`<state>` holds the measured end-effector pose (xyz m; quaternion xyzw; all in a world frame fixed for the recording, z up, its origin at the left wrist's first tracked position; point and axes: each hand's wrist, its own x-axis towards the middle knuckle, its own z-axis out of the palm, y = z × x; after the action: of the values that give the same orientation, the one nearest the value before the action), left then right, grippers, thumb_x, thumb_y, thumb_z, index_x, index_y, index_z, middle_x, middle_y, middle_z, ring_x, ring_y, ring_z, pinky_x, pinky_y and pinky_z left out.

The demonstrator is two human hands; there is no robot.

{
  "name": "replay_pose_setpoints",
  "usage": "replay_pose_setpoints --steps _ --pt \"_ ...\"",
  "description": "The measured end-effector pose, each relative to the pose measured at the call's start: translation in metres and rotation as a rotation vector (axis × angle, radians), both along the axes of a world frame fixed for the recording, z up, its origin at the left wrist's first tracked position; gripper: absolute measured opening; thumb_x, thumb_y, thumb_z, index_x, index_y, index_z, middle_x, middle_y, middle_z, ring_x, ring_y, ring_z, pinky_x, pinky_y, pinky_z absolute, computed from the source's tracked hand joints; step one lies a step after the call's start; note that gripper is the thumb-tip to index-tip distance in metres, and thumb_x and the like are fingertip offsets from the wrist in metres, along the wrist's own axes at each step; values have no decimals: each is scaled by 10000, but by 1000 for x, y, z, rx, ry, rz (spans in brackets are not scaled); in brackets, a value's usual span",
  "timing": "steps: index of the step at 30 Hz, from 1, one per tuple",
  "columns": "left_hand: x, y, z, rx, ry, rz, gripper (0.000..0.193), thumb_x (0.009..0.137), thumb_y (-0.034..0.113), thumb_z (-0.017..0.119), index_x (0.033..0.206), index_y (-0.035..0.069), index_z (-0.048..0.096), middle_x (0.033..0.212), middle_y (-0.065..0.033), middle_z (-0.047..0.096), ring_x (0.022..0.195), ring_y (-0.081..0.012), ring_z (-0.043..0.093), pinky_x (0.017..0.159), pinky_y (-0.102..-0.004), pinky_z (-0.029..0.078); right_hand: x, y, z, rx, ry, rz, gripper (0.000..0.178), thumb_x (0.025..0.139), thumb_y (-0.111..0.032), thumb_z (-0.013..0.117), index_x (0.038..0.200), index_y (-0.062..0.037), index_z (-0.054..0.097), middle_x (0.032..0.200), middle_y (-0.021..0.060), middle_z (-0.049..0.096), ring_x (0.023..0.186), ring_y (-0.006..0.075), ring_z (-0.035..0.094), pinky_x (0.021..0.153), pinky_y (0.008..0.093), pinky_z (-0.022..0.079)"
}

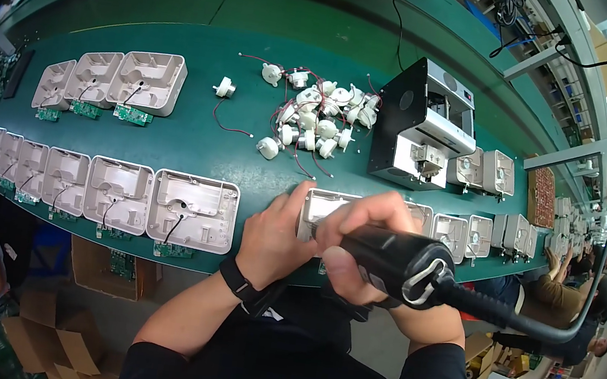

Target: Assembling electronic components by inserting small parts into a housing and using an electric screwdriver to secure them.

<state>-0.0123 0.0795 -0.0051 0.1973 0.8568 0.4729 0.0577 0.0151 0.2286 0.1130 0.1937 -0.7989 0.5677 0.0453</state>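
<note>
My right hand (pixel 365 244) is wrapped round a black electric screwdriver (pixel 401 262), which lies tilted with its cable end toward the right. Its tip is hidden behind my fingers, over a white plastic housing (pixel 323 202) at the table's near edge. Against the left side of that housing, my left hand (pixel 279 232) grips it, forefinger toward the far corner and thumb near the screwdriver. Just left of this hand stands another open housing (pixel 193 209), with a black wire inside and a green circuit board (pixel 171 250) hanging in front of it.
A row of similar housings (pixel 119 192) runs left along the near edge. White motors with red wires (pixel 325 116) lie piled mid-table. Beyond my right hand stands a black-and-silver machine (pixel 423 128). The screwdriver's cable (pixel 553 330) loops up at right. Other people sit at both sides.
</note>
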Motion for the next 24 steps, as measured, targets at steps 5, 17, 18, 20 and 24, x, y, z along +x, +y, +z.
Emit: replay_pose_setpoints --steps 5,17,18,20,24 --pt "-1 2 -2 34 9 -17 731 739 330 813 1366 131 496 1047 -197 677 913 -408 684 726 -481 567 -3 3 1 35 12 10 346 885 -82 693 1075 -30 409 831 90 627 775 142 637 690 295 528" --pt "-1 3 7 8 -147 -51 750 748 307 808 1387 147 450 1091 -196 670 964 -405 678 764 -478 562 -6 0 -26 -177 68 -61 340 874 -12 667 1102 -11 415 839 87 622 741 93 588 696 265 508" --pt "-1 4 5 1 -154 -54 752 746 301 808 1388 148 448 1094 -195 669 970 -405 677 767 -477 562 -6 -1 -27 -207 56 -62 342 872 -8 665 1107 -8 415 841 85 622 740 90 586 695 263 506" --pt "-1 3 3 -1 -148 -49 749 745 297 810 1385 150 450 1093 -194 669 966 -404 677 763 -477 561 -7 -3 -27 -238 44 -62 345 871 -4 662 1112 -6 416 843 83 621 740 88 585 693 261 504" --pt "-1 4 -2 -3 -118 -52 739 744 291 814 1376 154 457 1090 -192 671 958 -403 677 756 -475 558 -8 -6 -22 -216 56 -86 345 867 4 663 1118 -8 426 845 78 621 733 85 584 682 258 502"
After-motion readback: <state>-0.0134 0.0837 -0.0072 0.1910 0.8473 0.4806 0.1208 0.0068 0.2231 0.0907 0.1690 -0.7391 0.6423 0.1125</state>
